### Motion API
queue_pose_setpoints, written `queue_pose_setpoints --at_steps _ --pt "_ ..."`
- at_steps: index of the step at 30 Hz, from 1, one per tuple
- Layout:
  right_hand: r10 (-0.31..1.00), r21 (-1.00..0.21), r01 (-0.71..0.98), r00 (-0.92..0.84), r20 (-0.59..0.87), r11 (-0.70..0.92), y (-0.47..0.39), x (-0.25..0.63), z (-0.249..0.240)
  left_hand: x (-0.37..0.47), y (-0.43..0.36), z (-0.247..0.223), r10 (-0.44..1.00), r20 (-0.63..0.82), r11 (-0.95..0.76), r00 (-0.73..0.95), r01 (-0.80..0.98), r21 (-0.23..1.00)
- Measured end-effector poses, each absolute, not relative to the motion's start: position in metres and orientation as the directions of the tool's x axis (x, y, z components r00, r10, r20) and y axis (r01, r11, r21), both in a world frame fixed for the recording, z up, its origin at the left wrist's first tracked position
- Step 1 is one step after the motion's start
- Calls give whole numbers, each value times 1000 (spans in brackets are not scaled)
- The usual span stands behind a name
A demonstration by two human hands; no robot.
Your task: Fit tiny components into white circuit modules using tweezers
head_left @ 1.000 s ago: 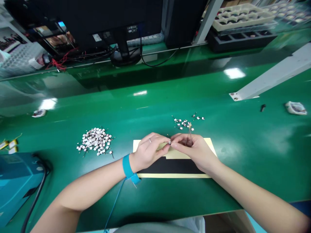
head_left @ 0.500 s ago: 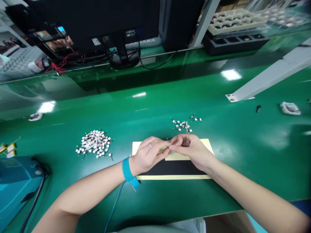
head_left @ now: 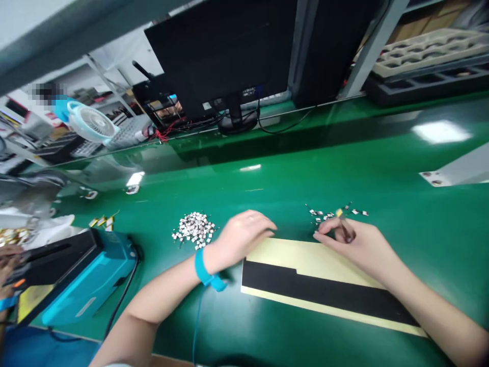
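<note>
My left hand (head_left: 242, 237), with a teal wrist strap (head_left: 204, 270), hovers at the left end of the pale yellow sheet (head_left: 278, 250). Its fingers are stretched forward, and nothing shows in them. A black strip (head_left: 305, 283) runs along the sheet. My right hand (head_left: 355, 239) is closed around a slim tool like tweezers (head_left: 347, 229), yellowish at its upper end. Its thumb and index tips reach the small group of white parts with dark leads (head_left: 317, 213). Left of my left hand lies a larger pile of similar white parts (head_left: 194, 229).
A teal machine (head_left: 95, 280) with a black cable stands at the left, a co-worker's hands (head_left: 9, 260) beyond it. Several yellow parts (head_left: 102, 221) lie behind it. At the back are a monitor (head_left: 225, 56) and a fan (head_left: 93, 122); a metal post (head_left: 462, 168) stands right.
The view has turned left. My hands, fingertips together over the sheet before, have moved apart: the left towards the larger pile, the right to the small group. More of the sheet now shows.
</note>
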State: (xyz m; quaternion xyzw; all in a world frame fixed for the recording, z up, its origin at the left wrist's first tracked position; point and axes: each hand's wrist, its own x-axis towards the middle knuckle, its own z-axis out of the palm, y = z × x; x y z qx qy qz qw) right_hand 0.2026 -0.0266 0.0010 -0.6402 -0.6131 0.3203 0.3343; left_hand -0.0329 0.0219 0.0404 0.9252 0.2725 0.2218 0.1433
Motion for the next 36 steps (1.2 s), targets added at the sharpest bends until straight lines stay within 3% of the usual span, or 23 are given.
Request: queue_pose_setpoints --at_steps 4,7,9,16,19,23,27,29,31,36 --pt "985 -585 801 -30 168 124 -18 212 -7 -93 49 69 786 41 -600 617 744 293" --pt "963 -480 861 -39 268 168 -20 209 -8 -118 61 74 812 -200 -517 548 835 189" --pt "948 -463 862 -62 312 209 -25 205 -7 -121 63 68 805 -281 -505 522 852 137" --pt "921 -523 765 -369 122 376 -46 185 1 -112 60 50 787 -297 -556 541 830 40" --pt "899 -554 733 -433 66 395 -52 179 6 -111 59 52 793 -279 -549 541 834 59" --pt "889 -590 715 -459 10 375 -55 177 8 -106 57 62 787 -320 -483 528 849 212" --pt "903 -585 733 -431 -5 347 -58 173 7 -85 45 72 791 -209 -348 575 704 620" --pt "900 -519 773 -435 -15 365 -61 170 7 -64 35 71 790 -119 -311 601 561 767" --pt "890 -416 813 -456 -20 407 -65 168 7 -39 24 65 767 -91 -286 636 465 838" --pt "869 -186 852 -493 29 490 -75 162 5 15 9 24 767 -178 24 617 249 968"
